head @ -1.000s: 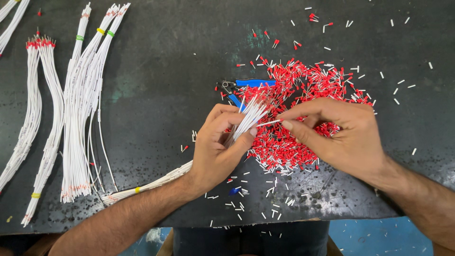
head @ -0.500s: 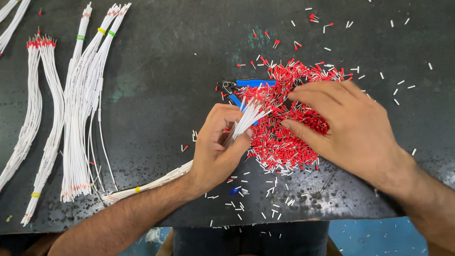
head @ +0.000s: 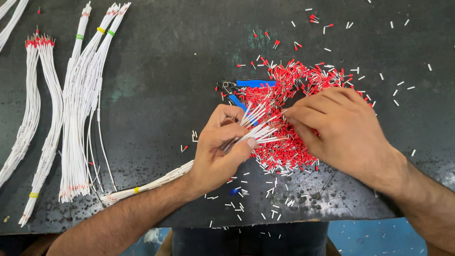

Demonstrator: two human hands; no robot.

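Note:
My left hand grips a bundle of thin white wires, their bare ends fanned out to the right over a pile of small red ferrules. The bundle's tail runs back under my wrist with a yellow band on it. My right hand lies palm down on the pile, fingertips pinched near the wire ends; whether a ferrule sits between them is hidden. Blue-handled cutters lie just behind the pile.
Several banded bundles of white wire lie at the left of the dark worktable, some with red tips. Loose red ferrules and white wire offcuts are scattered around. The table's front edge is near my body.
My right hand has slid left across the red pile toward the wire ends, fingers now pinched together. My left hand has kept the bundle nearly still.

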